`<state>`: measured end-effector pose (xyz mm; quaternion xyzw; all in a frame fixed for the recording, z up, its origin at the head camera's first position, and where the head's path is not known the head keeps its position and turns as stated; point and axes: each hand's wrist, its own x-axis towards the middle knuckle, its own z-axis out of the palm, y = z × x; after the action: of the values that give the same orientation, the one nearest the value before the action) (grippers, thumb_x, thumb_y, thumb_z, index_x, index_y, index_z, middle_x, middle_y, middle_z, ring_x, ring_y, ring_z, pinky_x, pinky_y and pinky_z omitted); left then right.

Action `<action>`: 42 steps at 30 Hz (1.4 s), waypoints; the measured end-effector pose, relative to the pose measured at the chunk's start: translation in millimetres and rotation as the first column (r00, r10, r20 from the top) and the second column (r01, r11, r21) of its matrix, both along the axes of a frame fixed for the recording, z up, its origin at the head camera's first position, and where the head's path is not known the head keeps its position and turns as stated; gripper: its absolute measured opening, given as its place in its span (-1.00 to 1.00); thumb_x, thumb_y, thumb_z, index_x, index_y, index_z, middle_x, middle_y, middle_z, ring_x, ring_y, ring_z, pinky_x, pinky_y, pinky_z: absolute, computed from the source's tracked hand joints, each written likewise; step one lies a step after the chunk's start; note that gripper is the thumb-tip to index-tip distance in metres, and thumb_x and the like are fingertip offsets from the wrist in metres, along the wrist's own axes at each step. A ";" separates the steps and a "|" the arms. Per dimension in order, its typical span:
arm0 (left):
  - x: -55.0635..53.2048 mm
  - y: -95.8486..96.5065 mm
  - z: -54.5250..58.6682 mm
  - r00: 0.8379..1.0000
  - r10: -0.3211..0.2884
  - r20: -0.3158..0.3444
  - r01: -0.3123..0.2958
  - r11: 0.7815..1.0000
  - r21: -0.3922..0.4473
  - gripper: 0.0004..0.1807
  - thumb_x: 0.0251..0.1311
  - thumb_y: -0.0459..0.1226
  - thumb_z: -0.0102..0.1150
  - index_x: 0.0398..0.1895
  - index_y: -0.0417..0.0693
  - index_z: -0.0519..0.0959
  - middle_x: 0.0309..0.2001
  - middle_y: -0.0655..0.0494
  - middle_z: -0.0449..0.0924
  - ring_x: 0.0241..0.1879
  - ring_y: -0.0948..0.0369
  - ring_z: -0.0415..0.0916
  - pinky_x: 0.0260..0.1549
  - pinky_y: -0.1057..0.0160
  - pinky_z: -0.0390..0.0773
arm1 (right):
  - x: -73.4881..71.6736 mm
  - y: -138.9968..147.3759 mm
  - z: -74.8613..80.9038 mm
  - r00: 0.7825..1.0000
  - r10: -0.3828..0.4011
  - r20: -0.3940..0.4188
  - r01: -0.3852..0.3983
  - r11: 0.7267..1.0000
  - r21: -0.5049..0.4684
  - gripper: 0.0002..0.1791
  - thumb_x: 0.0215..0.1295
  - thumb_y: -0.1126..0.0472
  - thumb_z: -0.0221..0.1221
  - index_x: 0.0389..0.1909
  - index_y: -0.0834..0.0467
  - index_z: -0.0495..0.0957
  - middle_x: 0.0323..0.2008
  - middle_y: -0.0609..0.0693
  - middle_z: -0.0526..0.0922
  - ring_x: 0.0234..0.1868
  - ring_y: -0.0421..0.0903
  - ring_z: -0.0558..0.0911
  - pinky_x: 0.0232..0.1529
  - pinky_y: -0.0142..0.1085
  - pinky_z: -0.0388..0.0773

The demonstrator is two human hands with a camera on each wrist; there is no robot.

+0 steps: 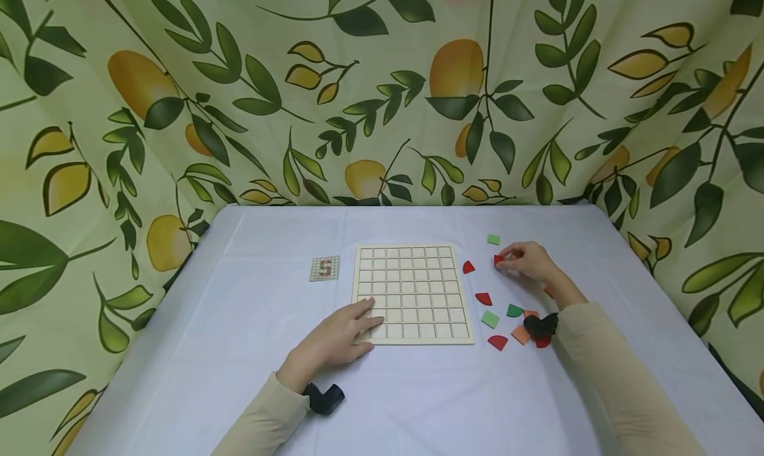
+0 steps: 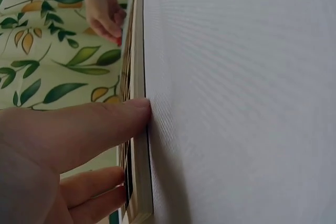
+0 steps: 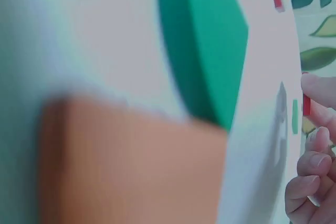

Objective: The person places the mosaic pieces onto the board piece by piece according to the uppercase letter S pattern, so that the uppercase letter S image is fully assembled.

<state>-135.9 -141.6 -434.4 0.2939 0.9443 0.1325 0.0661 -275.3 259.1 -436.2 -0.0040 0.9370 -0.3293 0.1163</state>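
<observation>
A pale wooden board marked with a grid of squares lies on the white table. My left hand rests on its near left corner with fingers spread over the surface. In the left wrist view, the thumb touches the board's edge. To the right of the board, my right hand pinches a small red piece between thumb and fingertips. That red piece shows as a thin slab in the right wrist view, just off a light green piece.
A small patterned card with an S lies left of the board. Right of the board are scattered red quarter-round pieces, light green squares, a dark green piece and orange squares. A leaf-print curtain hangs behind.
</observation>
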 end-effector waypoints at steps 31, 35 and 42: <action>-1.2 -3.1 -3.8 0.997 -0.002 0.079 0.000 1.000 0.031 -0.44 0.23 -0.15 0.19 0.33 0.02 0.42 0.46 0.02 0.25 0.50 -0.05 0.12 0.42 -0.05 0.28 | 14.7 -61.3 0.5 0.997 0.004 -0.075 -0.017 0.985 -0.174 -0.63 0.14 0.20 0.32 -0.09 0.35 0.60 -0.55 -0.07 0.36 -0.42 -0.14 0.34 -0.50 -0.44 0.26; -0.9 -2.9 -3.5 0.996 0.005 0.092 -0.008 0.999 0.031 -0.44 0.24 -0.15 0.18 0.33 0.03 0.41 0.47 0.04 0.24 0.50 -0.04 0.11 0.42 -0.06 0.28 | 14.2 -68.9 -1.9 0.997 0.003 -0.082 -0.018 0.982 -0.190 -0.64 0.12 0.19 0.34 -0.11 0.33 0.61 -0.59 -0.10 0.36 -0.48 -0.19 0.33 -0.52 -0.44 0.25; -0.5 -3.3 -1.4 0.997 -0.003 0.082 0.001 1.000 0.027 -0.44 0.23 -0.16 0.19 0.33 0.02 0.41 0.46 0.01 0.25 0.49 -0.05 0.13 0.40 -0.08 0.30 | 12.1 -80.6 -5.0 0.995 0.004 -0.100 -0.026 0.975 -0.221 -0.65 0.12 0.21 0.34 -0.13 0.35 0.61 -0.61 -0.13 0.36 -0.52 -0.21 0.33 -0.55 -0.45 0.24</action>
<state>-136.4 -144.9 -435.8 0.2899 0.9386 0.1572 0.1012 -263.2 178.5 -441.2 -0.0403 0.8990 -0.4302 0.0709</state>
